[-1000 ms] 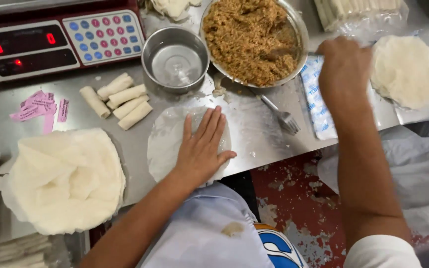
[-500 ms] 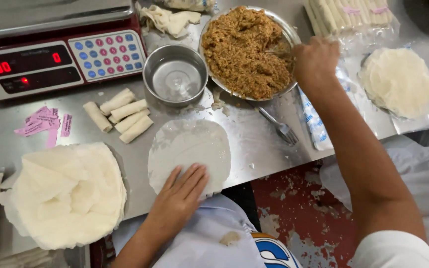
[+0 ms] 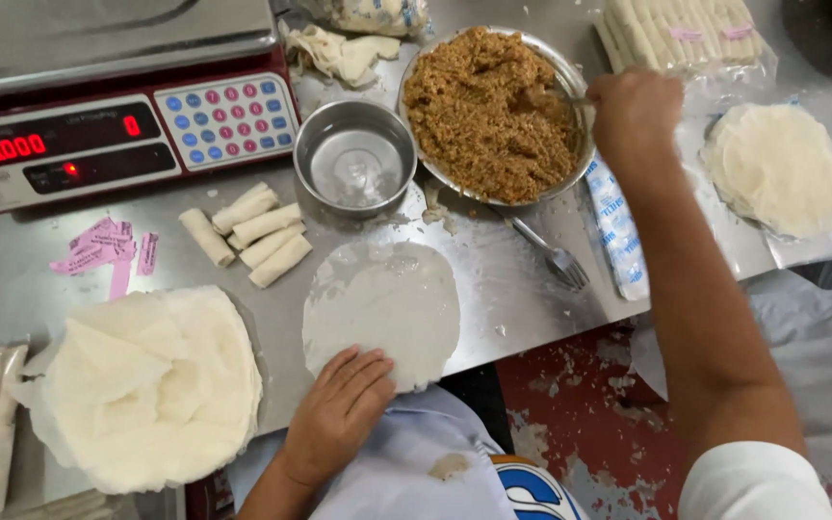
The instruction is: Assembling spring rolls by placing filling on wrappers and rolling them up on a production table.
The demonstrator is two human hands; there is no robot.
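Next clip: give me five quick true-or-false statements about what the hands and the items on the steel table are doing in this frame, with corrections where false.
1. The left hand rests on the near edge of the flat round wrapper. True.
2. The right hand is at the small empty steel bowl. False: it is at the rim of the large filling bowl, and seems to hold a utensil in it.
3. Five finished rolls lie between the scale and the flat wrapper. True.
4. The fork is held in the left hand. False: it lies free on the table, near the filling bowl.
5. The wrapper stack lies to the right of the flat wrapper. False: it lies to its left.
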